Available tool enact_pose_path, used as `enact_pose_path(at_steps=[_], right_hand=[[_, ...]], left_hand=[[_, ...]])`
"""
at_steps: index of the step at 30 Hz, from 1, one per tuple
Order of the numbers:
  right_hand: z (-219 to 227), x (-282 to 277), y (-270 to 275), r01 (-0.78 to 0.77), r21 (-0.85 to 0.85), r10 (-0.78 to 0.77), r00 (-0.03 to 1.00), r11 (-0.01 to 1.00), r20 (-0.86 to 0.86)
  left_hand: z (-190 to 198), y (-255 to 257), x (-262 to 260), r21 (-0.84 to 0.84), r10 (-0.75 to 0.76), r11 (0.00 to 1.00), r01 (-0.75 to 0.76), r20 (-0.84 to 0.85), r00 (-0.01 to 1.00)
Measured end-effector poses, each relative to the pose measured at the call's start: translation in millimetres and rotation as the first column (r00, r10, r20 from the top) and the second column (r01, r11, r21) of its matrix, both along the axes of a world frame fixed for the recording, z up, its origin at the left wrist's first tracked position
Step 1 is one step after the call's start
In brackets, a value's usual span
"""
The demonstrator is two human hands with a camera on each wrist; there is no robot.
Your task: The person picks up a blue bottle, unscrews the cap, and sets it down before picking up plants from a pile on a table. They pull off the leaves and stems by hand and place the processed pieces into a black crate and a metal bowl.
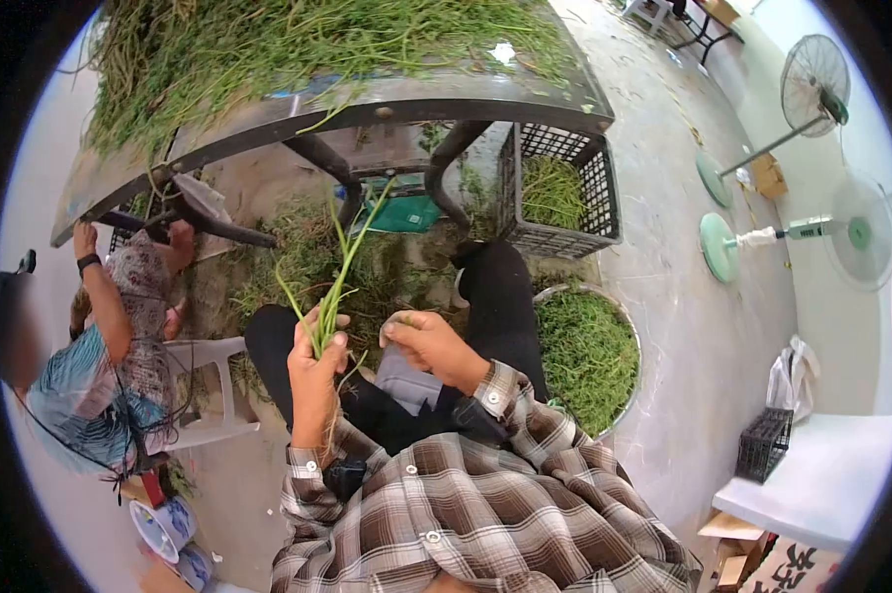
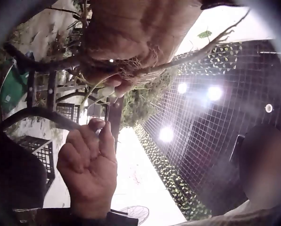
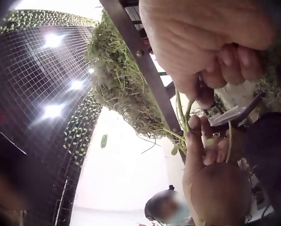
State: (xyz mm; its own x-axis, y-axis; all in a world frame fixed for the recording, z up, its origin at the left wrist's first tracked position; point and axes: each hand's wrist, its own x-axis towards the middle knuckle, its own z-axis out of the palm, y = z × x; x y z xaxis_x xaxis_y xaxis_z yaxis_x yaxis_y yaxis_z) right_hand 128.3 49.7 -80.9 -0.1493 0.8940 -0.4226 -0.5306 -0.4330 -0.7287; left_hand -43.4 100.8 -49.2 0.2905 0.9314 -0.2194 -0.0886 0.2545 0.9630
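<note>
My left hand [image 1: 317,371] grips a small bunch of long green stems [image 1: 333,306] upright over my lap, their thin tips spreading above the fingers. In the left wrist view, stringy roots [image 2: 131,69] stick out below that hand. My right hand [image 1: 434,346] is just to the right, its fingers curled and the thumb against the index finger. I cannot tell whether something small is between those fingertips. In the right wrist view, the right fingertips overlap the upper stems [image 3: 179,110].
A table [image 1: 386,111] heaped with greens [image 1: 297,49] stands ahead. Below it are a black crate [image 1: 564,237] of stems and loose greens on the floor. A round basin [image 1: 636,371] of greens lies right, fans [image 1: 720,247] beyond. Another person [image 1: 120,326] sits left.
</note>
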Motion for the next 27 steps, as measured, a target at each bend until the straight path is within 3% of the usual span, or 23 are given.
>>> enact_pose_path(at_steps=[9, 15, 22, 27], right_hand=[[-7, 5, -6, 0.013, -0.055, -0.013, 1.0, 0.998, -0.005], [-6, 5, -5, 0.061, -0.038, -0.064, 0.994, 0.997, -0.084], [0, 4, -1, 0.103, 0.025, -0.102, 0.994, 0.994, -0.038], [-2, 1, 2, 0.105, 0.025, -0.106, 0.994, 0.994, 0.03]], left_hand=[[-5, -3, 5, 0.033, -0.007, 0.999, 0.008, -0.031, 0.999], [7, -7, 8, -0.052, -0.072, 0.996, 0.067, -0.097, 0.993], [-2, -10, 7, -0.12, -0.28, 0.956, 0.269, -0.084, 0.956], [-19, -13, 8, -0.131, -0.347, 0.933, 0.335, -0.08, 0.935]])
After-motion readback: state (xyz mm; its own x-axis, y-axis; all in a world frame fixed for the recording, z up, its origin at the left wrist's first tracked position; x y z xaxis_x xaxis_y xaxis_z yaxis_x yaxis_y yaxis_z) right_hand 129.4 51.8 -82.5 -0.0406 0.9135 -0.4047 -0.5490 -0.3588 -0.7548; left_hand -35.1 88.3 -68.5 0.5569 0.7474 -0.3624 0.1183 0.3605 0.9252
